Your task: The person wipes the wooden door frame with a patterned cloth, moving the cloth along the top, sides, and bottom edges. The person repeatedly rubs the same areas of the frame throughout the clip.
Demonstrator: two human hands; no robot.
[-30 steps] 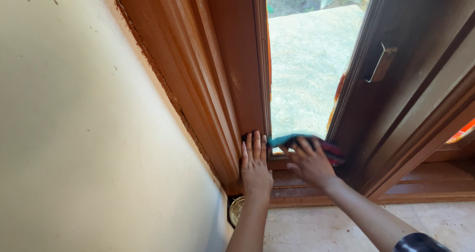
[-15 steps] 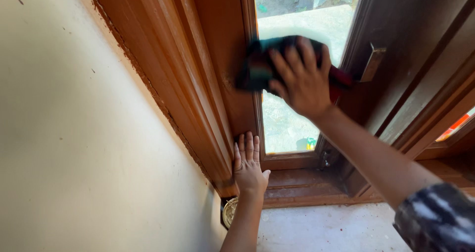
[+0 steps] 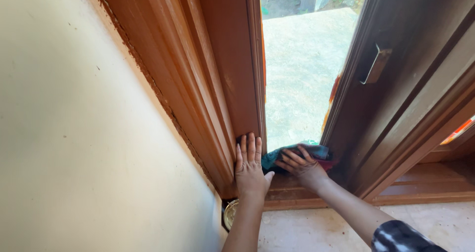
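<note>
The right hand (image 3: 303, 168) presses a cloth (image 3: 292, 154) (teal, with a bit of red) flat against the bottom of the glass pane (image 3: 302, 74). Its fingers are spread over the cloth, pushing on it, not wrapped around it. The left hand (image 3: 250, 167) lies open and flat on the brown wooden frame (image 3: 222, 83), fingers together, holding nothing. The two hands are just beside each other. A metal latch (image 3: 374, 64) sits on the dark frame to the right. Below the left wrist there is something round and gold (image 3: 230, 213), maybe a plate.
</note>
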